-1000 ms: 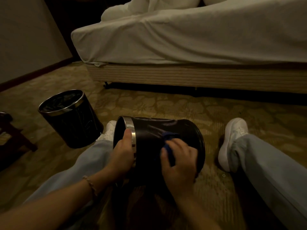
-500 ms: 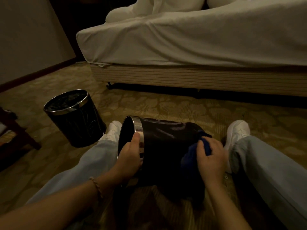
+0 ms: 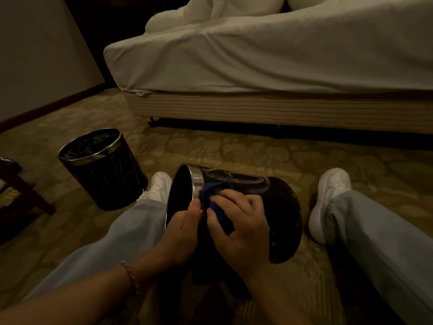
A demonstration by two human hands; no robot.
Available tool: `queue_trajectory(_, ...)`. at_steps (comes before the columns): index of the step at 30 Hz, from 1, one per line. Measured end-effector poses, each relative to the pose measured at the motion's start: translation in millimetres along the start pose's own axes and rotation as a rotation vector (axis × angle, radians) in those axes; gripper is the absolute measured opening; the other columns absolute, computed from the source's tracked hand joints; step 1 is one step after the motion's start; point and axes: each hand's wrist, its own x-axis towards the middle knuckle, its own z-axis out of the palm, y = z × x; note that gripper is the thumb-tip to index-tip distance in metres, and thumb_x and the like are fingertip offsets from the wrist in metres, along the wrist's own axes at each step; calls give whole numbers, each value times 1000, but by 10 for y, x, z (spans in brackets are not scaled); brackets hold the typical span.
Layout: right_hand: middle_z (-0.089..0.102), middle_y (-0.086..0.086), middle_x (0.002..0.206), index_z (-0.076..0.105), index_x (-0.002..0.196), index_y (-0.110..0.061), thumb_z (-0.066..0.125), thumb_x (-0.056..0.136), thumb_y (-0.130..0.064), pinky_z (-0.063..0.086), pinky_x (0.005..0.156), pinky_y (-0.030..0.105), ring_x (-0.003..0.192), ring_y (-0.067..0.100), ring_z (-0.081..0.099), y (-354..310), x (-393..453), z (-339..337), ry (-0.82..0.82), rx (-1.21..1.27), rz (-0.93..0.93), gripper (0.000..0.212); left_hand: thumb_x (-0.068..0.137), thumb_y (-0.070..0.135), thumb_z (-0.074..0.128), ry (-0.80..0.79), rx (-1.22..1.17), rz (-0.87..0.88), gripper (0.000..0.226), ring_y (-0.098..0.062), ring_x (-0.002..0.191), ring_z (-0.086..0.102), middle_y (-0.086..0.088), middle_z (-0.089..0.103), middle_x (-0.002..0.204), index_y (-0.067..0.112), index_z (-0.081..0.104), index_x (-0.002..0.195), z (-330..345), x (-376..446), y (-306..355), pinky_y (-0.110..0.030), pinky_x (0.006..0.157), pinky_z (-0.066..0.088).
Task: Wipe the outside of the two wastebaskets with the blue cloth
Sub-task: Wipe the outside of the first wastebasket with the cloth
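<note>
A black wastebasket (image 3: 269, 191) with a chrome rim lies on its side on the carpet between my legs, its mouth facing left. My left hand (image 3: 181, 227) grips its rim from below. The blue cloth (image 3: 215, 202) is bunched against the basket's side close to the rim, and my right hand (image 3: 241, 221) holds it there with curled fingers. A second black wastebasket (image 3: 103, 171) stands upright on the carpet to the left, apart from both hands, with a dark liner inside.
A bed (image 3: 269, 66) with white sheets spans the back, its striped base just above the patterned carpet (image 3: 234, 148). Dark wooden furniture legs (image 3: 21, 195) stand at the left edge. My legs in light jeans and white shoes (image 3: 328, 202) flank the lying basket.
My right hand has slid the blue cloth from the basket's base end back toward the chrome rim, beside my left hand. The upright basket has not moved.
</note>
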Motion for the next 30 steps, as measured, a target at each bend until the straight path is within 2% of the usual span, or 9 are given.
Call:
queue_trajectory(2,66,-13,114,70,111,-26,58,91,-41,43,78,25,95,14,51,165,59,-61,-49,-41,30,28,105,16,23,36,-4,-37,45,9,46,58,2,58,48,24,50,70,-12,-18,27,-7,43,40)
queue_trajectory(5,67,-13,111,70,109,-28,52,88,-44,30,81,11,98,18,56,663,111,-222,-36,-102,223,32,104,3,27,105,-71,-64,44,21,56,55,6,55,48,32,38,73,-26,-66,46,-3,52,42)
queue_trajectory(8,69,-6,109,71,105,-24,55,87,-40,25,79,10,99,25,61,1071,98,-374,44,-137,355,29,103,3,23,24,-27,-31,44,16,49,55,33,57,48,27,41,71,-2,-101,105,-4,49,40)
queue_trajectory(13,69,-3,111,71,107,-21,64,91,-28,27,81,15,102,27,60,1145,80,-363,26,-135,403,19,104,12,16,-83,-171,-112,47,8,42,57,16,62,45,18,49,72,68,-136,133,-5,42,40)
queue_trajectory(15,69,-4,110,71,106,-22,64,90,-29,27,80,16,101,26,60,1146,80,-360,20,-139,399,19,105,18,20,-90,-254,-195,39,8,54,63,12,69,58,21,53,83,52,-140,110,-6,45,43)
queue_trajectory(18,68,-5,111,70,106,-23,67,89,-27,24,78,14,101,26,59,1146,48,-332,19,-147,412,17,102,35,33,-77,-398,-333,30,-9,77,69,-8,71,102,24,61,100,-11,8,112,-25,62,50)
queue_trajectory(22,67,-7,112,70,107,-22,65,89,-30,28,80,18,97,24,57,1052,-62,-258,35,-175,417,20,95,53,42,28,-513,-428,38,-27,84,67,-13,72,90,22,65,94,-200,291,149,-38,76,51)
queue_trajectory(26,64,-13,114,70,110,-23,58,88,-37,29,78,12,98,17,49,916,-157,-184,63,-178,388,28,82,74,43,-44,-643,-582,68,-34,104,67,-16,69,117,24,58,125,-452,502,-37,-43,80,54)
queue_trajectory(30,64,-15,115,70,111,-24,51,88,-45,29,78,8,98,14,46,865,-133,-144,32,-178,352,36,79,81,37,32,-758,-677,79,-35,100,69,-16,71,112,20,60,125,-485,606,-126,-47,83,54)
